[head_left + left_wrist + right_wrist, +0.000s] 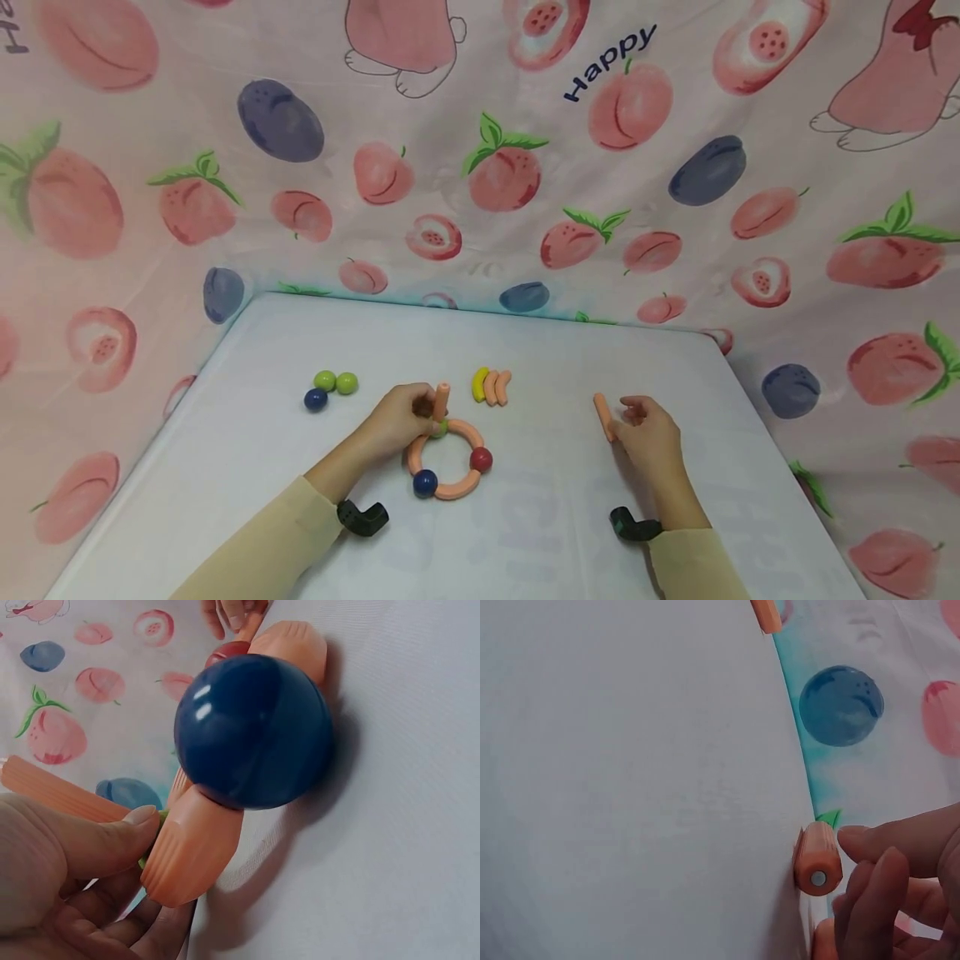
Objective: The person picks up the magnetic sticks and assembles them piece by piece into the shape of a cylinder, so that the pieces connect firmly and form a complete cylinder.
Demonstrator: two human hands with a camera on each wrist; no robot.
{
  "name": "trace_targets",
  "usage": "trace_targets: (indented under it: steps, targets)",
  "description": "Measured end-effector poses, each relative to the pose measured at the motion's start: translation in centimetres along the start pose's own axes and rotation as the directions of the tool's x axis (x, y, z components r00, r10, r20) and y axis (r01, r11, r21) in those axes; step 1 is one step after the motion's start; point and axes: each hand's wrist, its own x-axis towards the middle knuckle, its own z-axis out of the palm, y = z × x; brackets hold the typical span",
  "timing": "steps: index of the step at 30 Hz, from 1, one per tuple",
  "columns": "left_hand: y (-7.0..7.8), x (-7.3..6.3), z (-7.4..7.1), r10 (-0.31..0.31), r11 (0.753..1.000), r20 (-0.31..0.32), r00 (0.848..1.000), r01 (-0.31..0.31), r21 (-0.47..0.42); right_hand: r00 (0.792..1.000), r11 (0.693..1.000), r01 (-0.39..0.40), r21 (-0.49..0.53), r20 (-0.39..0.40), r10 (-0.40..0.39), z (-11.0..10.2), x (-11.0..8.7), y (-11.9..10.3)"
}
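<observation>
A ring of curved orange sticks joined by a blue ball, a red ball and a green ball lies on the table. My left hand pinches a straight orange stick standing upright over the green ball; the thumb covers its lower end in the left wrist view. At the right, my right hand has its thumb tip against another straight orange stick, whose end shows a round metal dot in the right wrist view. Its fingers curve loosely, partly over another orange piece.
Two green balls and a blue ball sit together at the back left. Behind the ring lie a yellow curved stick and two orange ones. A peach-printed cloth hangs beyond the white table.
</observation>
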Motion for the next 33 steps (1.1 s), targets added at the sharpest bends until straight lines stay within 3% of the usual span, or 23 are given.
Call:
trace_targets:
  steps: [7,12,17,23,33]
  targets:
    - [-0.1,-0.3,-0.2,-0.008,1.0,-0.047,0.999,0.009,0.014,0.996,1.0,-0.007,-0.023,0.089,0.009,0.4,0.2,-0.4]
    - [-0.3,-0.5,-0.2,0.0,1.0,-0.085,0.996,0.0,0.008,0.992,0.995,0.04,-0.094,0.122,-0.028,1.1,-0.1,-1.1]
    - [-0.3,-0.6,-0.1,0.0,1.0,-0.105,0.994,0.001,0.001,0.988,0.994,0.076,-0.077,0.144,-0.064,1.8,-0.4,-1.9]
    - [-0.3,-0.6,0.1,-0.002,1.0,-0.132,0.991,0.001,-0.002,0.98,0.994,0.025,0.102,0.194,-0.045,3.2,-1.0,-3.3]
    - [-0.1,-0.8,0.7,-0.028,1.0,-0.192,0.981,0.025,-0.016,0.964,0.942,0.059,0.331,0.227,-0.14,5.5,-2.8,-6.7]
